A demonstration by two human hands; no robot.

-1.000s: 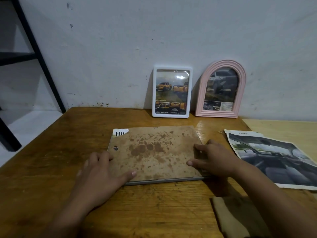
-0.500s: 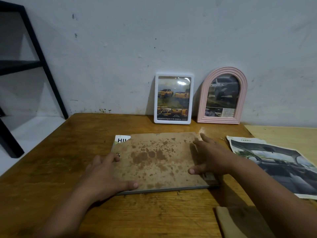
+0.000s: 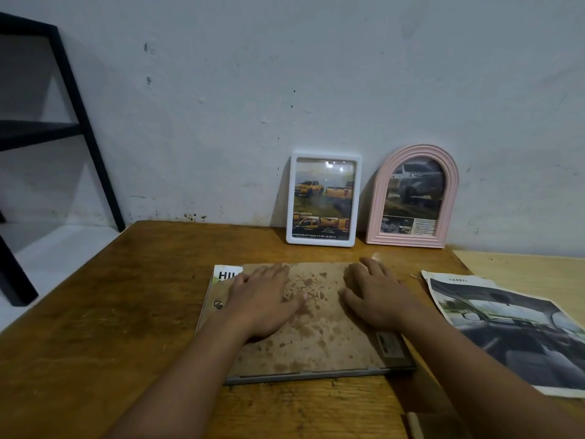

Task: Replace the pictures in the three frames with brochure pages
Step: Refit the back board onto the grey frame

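The wooden counter [image 3: 104,312] is carrying everything, and the large frame [image 3: 316,373] lying face down at its middle is serving as the landmark here. Its spotted brown backing board [image 3: 316,331] is facing up, with the long axis running left to right across the person's body, so both hands are reaching it equally; a grey strip of the frame is showing along the near edge and at the near right corner, which suggests the board is not sitting squarely in its recess. Just right of the large frame, a loose brochure page [image 3: 512,331] showing a car interior is lying flat. Behind the large frame, against the wall, the pink arched frame [image 3: 413,198] and the white frame [image 3: 323,199] are standing upright, each already holding a printed page with trucks. A brochure corner [image 3: 225,274] is peeking out from under the board at the far left corner of the large frame, so the third page appears to be inside. The left hand [image 3: 264,301] and the right hand [image 3: 375,296] are both resting flat and open on the board, grasping nothing, seemingly pressing it down. A small metal turn clip [image 3: 218,304] is sitting at the left edge, beside the left hand, and looks not yet turned over the board
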